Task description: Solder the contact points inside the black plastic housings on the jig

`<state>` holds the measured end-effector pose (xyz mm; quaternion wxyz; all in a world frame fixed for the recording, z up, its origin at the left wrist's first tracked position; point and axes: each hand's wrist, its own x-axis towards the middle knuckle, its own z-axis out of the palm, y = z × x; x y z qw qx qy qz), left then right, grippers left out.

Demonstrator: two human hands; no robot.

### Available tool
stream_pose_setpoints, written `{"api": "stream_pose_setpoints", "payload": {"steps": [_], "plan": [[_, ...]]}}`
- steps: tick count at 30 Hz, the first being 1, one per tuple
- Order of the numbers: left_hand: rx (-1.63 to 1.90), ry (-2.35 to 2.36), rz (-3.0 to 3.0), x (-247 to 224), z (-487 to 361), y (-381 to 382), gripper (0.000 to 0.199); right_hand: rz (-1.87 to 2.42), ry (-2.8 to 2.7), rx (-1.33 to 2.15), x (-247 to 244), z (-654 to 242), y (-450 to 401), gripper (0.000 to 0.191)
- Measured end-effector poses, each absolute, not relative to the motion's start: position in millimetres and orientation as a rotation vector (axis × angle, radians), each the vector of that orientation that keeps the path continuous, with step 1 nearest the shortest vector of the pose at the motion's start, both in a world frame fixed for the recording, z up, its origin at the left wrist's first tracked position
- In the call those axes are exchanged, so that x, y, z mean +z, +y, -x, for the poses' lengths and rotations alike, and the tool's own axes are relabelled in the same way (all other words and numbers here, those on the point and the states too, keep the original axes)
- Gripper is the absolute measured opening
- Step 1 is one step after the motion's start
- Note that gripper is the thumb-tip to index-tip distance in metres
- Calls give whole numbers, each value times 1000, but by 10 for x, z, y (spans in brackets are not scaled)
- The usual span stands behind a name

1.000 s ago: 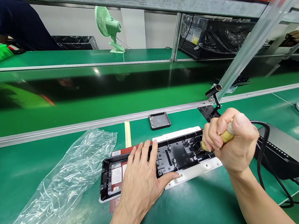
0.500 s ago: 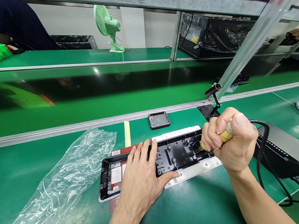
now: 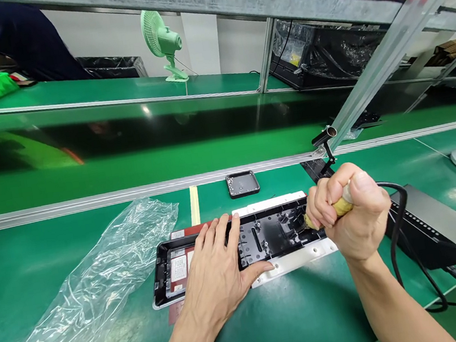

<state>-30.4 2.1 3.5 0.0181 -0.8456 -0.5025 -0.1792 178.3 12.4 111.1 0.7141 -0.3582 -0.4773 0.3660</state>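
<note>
Black casing (image 3: 273, 239) beneath the flat, spread left hand (image 3: 214, 270), yellow-handled tool (image 3: 342, 207) tight in the right hand (image 3: 356, 221)

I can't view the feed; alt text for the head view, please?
Left hand rests spread on a long black housing; right hand grips a yellow-handled tool angled down at it. Beyond sits a black tray with small parts; clear plastic lies left on the green table.

The long casing (image 3: 278, 237) is showing black; around it, the worktop (image 3: 295, 309) is gleaming green; beyond it, the fan (image 3: 168, 40) is showing mint green; at its right end, a handle (image 3: 343, 207) is showing yellow.
</note>
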Motion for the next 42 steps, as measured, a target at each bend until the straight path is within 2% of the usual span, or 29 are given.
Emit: {"api": "stream_pose_setpoints", "payload": {"steps": [18,42], "plan": [[-585,-1560,2618,11,313,19,102,775,-1091,864,1122,-1798,121,39],[-592,-1554,2616,22,310,20,100,639,-1181,1115,1140,-2006,226,35]]}}
